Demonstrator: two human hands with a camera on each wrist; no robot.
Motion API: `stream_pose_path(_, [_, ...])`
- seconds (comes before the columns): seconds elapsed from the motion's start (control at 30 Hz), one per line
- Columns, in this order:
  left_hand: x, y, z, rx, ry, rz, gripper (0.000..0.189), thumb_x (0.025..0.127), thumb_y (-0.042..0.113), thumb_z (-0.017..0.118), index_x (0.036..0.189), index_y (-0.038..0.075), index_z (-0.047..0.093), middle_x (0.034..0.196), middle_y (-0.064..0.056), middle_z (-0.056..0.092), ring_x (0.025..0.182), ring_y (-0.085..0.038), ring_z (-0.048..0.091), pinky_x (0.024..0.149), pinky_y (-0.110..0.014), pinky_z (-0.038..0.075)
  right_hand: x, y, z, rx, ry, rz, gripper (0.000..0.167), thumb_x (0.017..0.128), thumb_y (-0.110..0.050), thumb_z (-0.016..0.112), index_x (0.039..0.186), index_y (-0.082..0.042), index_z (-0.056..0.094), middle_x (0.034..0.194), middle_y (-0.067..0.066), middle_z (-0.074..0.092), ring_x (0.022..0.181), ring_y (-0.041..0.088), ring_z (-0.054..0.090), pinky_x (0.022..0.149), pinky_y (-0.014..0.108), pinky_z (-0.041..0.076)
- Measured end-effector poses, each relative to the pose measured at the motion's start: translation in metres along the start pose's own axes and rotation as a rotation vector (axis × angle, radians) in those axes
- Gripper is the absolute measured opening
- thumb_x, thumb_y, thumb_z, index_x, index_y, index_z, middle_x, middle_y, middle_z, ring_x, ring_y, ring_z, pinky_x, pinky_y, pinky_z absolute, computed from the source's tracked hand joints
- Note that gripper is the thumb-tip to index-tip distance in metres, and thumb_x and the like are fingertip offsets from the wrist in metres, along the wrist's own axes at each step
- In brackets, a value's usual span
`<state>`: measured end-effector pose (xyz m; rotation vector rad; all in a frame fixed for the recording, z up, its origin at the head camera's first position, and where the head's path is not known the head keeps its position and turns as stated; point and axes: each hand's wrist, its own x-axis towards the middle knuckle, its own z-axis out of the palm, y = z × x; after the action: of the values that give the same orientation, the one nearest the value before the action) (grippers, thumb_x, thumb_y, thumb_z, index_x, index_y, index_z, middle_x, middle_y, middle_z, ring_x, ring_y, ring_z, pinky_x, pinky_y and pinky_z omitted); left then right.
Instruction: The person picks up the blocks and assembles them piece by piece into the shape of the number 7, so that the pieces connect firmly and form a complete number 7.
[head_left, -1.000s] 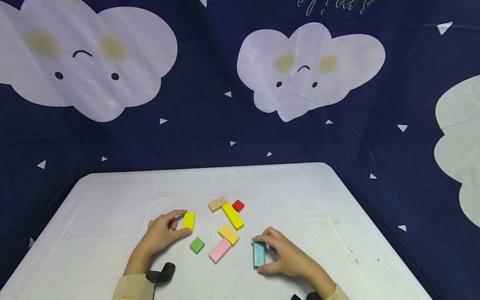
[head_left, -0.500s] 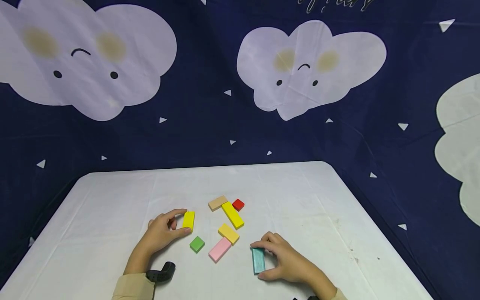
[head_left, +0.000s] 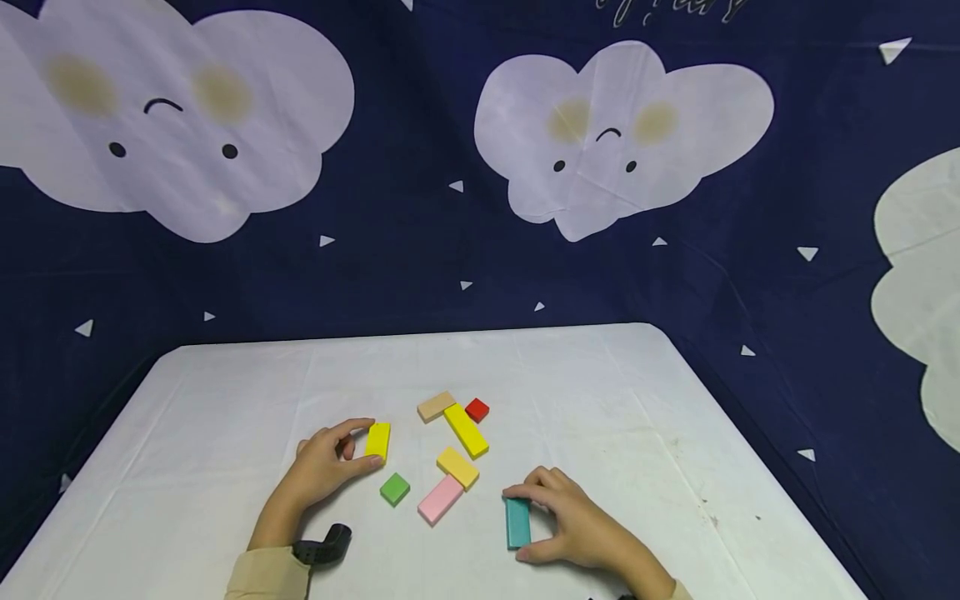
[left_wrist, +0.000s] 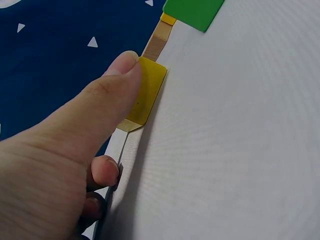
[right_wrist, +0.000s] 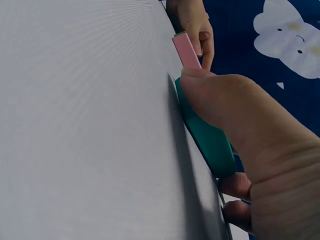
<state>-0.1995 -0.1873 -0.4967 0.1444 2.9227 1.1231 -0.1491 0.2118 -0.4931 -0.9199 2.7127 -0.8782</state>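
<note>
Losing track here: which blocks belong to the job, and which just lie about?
In use:
short yellow block, held by left hand
teal block, held by right hand

Apparently just lying about:
green block
pink block
amber block
long yellow block
tan block
red block

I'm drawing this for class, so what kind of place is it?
Maybe a play corner: there's a white table, colorful blocks and a dark blue backdrop printed with smiling clouds.
</note>
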Motion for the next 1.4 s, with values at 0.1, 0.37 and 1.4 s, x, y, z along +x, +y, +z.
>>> stream_pose_path(0.1, [0.000,0.000,0.000,0.001,0.001,-0.002,0.068,0.076,0.048,0.082,0.134,0.018,0.061,0.073,0.005,0.049,0.069,-0.013,0.043,0.083,-0.041,0.026,-0.001,0.000,0.001,0.000,0.015,0.004,0.064,0.074,-0.062,0.077,0.132,-0.042,0.058,0.112,-0.022,0.049,0.107,0.002,0.042,0.095,0.029,0.043])
stream_pose_path(0.37, [0.000,0.001,0.001,0.004,0.006,-0.011,0.068,0.076,0.048,0.082,0.133,0.018,0.062,0.073,0.005,0.049,0.069,-0.012,0.043,0.083,-0.040,0.026,-0.002,-0.001,0.001,0.018,0.046,-0.011,0.070,0.070,-0.060,0.081,0.133,-0.037,0.061,0.112,-0.020,0.049,0.107,0.002,0.042,0.095,0.027,0.043])
stream_pose_path(1.4, [0.000,0.000,-0.004,-0.033,-0.040,-0.017,0.071,0.077,0.047,0.082,0.136,0.016,0.060,0.078,0.004,0.052,0.077,-0.014,0.044,0.085,-0.042,0.025,-0.012,0.013,0.008,0.089,0.179,-0.127,0.063,0.072,-0.047,0.085,0.129,-0.027,0.066,0.110,-0.021,0.061,0.101,0.001,0.049,0.089,0.023,0.045])
